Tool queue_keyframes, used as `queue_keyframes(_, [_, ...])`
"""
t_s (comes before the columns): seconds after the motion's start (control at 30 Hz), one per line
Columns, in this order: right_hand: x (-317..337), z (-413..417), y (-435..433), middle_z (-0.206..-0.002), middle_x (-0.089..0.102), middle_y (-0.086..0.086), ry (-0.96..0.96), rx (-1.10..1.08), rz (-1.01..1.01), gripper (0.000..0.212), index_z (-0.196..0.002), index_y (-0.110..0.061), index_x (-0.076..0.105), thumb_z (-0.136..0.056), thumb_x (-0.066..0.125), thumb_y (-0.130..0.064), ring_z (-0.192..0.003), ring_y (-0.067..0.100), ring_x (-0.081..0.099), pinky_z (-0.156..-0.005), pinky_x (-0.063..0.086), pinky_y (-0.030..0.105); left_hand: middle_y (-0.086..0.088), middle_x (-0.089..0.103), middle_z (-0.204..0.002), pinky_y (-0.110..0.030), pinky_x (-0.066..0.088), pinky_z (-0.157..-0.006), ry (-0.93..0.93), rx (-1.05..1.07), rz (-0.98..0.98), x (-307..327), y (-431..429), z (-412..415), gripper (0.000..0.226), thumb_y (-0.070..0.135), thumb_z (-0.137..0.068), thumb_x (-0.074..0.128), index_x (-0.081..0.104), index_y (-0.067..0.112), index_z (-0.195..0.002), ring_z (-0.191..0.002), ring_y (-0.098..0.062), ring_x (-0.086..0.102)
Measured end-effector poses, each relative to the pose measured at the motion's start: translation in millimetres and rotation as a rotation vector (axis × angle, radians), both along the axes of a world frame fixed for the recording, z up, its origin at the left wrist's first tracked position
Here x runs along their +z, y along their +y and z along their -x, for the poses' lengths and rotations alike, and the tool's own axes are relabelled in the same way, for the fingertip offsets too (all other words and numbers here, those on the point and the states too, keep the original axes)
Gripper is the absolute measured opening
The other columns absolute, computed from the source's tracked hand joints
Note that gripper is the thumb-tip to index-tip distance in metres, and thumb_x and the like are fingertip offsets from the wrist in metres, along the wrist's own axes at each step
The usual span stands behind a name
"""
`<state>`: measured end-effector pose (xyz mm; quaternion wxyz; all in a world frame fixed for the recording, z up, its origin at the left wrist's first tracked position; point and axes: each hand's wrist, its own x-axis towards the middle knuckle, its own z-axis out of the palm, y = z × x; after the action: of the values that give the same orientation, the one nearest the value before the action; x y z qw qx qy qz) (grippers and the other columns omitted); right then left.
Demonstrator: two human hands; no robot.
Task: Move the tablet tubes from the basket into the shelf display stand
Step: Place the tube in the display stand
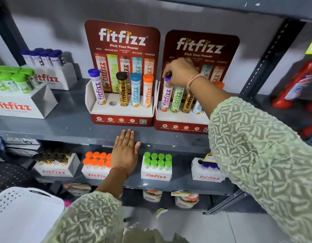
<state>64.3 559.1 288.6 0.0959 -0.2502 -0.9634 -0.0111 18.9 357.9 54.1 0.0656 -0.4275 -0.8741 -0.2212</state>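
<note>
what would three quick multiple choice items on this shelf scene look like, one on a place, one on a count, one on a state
1. Where is the empty slot in the left display stand?
A. second from left
B. far right
C. middle

2. How many tubes stand in the left display stand?
A. three
B. four
C. five

3. What is the right hand doing?
A. lying flat on the shelf
B. gripping the purple-capped tube by its cap
C. hanging free

Answers:
1 A, the open hole sits right after the stand's first tube.
2 B, purple, black, blue and orange caps show.
3 B, its fingers close around the cap in the right display stand; the left hand is the flat one, on the shelf edge.
</note>
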Motion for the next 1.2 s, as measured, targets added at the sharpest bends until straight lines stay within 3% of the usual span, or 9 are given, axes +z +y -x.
queue_keyframes(0.23, [-5, 0, 2, -0.136, 0.056, 0.004, -0.035, -0.027, -0.01, 0.059, -0.13, -0.03, 0.05, -0.075, 0.072, -0.036, -0.13, 0.031, 0.042, -0.112, 0.021, 0.049, -0.014, 0.022, -0.15, -0.034, 0.0, -0.111, -0.017, -0.039, -0.036, 4, -6, 2, 0.077, 0.053, -0.084, 0.0, 0.02, 0.004, -0.14, -0.138, -0.022, 0.007])
queue_keyframes(0.3, [-9, -3, -16, -0.134, 0.058, 0.002, 0.208, 0.042, -0.048, 0.051, -0.128, -0.027, 0.053, -0.08, 0.065, -0.038, -0.128, 0.027, 0.044, -0.11, 0.023, 0.049, -0.016, 0.023, -0.149, -0.036, 0.003, -0.111, -0.007, 0.015, -0.104, 6, -18, 4, 0.078, 0.056, -0.088, -0.002, 0.021, 0.002, -0.139, -0.136, -0.02, 0.006])
queue_keyframes(0.37, [-28, 2, -52, -0.116, 0.068, 0.005, 0.573, 0.202, -0.086, 0.029, -0.109, -0.017, 0.066, -0.084, 0.06, -0.03, -0.111, 0.027, 0.056, -0.098, 0.038, 0.04, -0.02, 0.028, -0.146, -0.037, 0.006, -0.111, 0.0, 0.09, -0.175, 7, -39, 5, 0.072, 0.05, -0.093, 0.001, 0.026, -0.001, -0.137, -0.136, -0.026, 0.013])
queue_keyframes(0.43, [-64, 17, -96, -0.092, 0.073, 0.012, 0.734, 0.45, -0.004, 0.017, -0.088, -0.008, 0.071, -0.082, 0.06, -0.021, -0.09, 0.031, 0.065, -0.081, 0.043, 0.032, -0.024, 0.032, -0.143, -0.036, 0.008, -0.11, -0.002, 0.189, -0.212, 1, -73, 8, 0.066, 0.044, -0.095, 0.007, 0.029, -0.004, -0.135, -0.134, -0.034, 0.021])
queue_keyframes(0.63, [-194, 70, -236, -0.081, 0.07, 0.015, 0.375, 0.84, 0.321, 0.013, -0.081, -0.007, 0.069, -0.079, 0.06, -0.016, -0.079, 0.032, 0.067, -0.076, 0.043, 0.031, -0.028, 0.036, -0.139, -0.043, 0.015, -0.106, -0.08, 0.626, -0.142, -54, -217, -5, 0.063, 0.04, -0.097, 0.008, 0.032, -0.006, -0.133, -0.131, -0.04, 0.027])
queue_keyframes(0.87, [-315, 124, -392, -0.09, 0.068, 0.025, -0.126, 1.049, 0.611, 0.018, -0.086, 0.001, 0.069, -0.081, 0.057, -0.011, -0.088, 0.037, 0.066, -0.077, 0.053, 0.041, -0.027, 0.041, -0.137, -0.043, 0.016, -0.104, -0.304, 1.058, 0.02, -142, -347, -65, 0.067, 0.042, -0.096, 0.005, 0.036, -0.005, -0.131, -0.129, -0.039, 0.031])
queue_keyframes(1.03, [-370, 169, -486, -0.115, 0.065, 0.024, -0.345, 0.839, 0.829, 0.03, -0.107, 0.003, 0.066, -0.088, 0.059, -0.019, -0.11, 0.034, 0.06, -0.09, 0.043, 0.033, -0.022, 0.039, -0.14, -0.04, 0.014, -0.107, -0.298, 1.194, 0.117, -179, -363, -83, 0.063, 0.041, -0.097, 0.006, 0.034, -0.001, -0.134, -0.133, -0.033, 0.022])
queue_keyframes(1.13, [-387, 192, -541, -0.133, 0.056, 0.018, -0.507, 0.447, 1.089, 0.052, -0.13, 0.0, 0.048, -0.09, 0.057, -0.031, -0.119, 0.032, 0.055, -0.096, 0.048, 0.035, -0.013, 0.027, -0.144, -0.036, 0.007, -0.11, -0.261, 1.248, 0.133, -183, -362, -80, 0.059, 0.04, -0.097, 0.007, 0.028, 0.002, -0.137, -0.139, -0.021, -0.003])
queue_keyframes(1.2, [-398, 200, -563, -0.136, 0.053, 0.016, -0.576, 0.223, 1.313, 0.05, -0.132, 0.0, 0.045, -0.092, 0.054, -0.028, -0.119, 0.031, 0.057, -0.095, 0.052, 0.037, -0.009, 0.023, -0.145, -0.037, 0.009, -0.109, -0.242, 1.245, 0.158, -188, -363, -83, 0.057, 0.039, -0.097, 0.008, 0.025, 0.003, -0.138, -0.139, -0.015, -0.011])
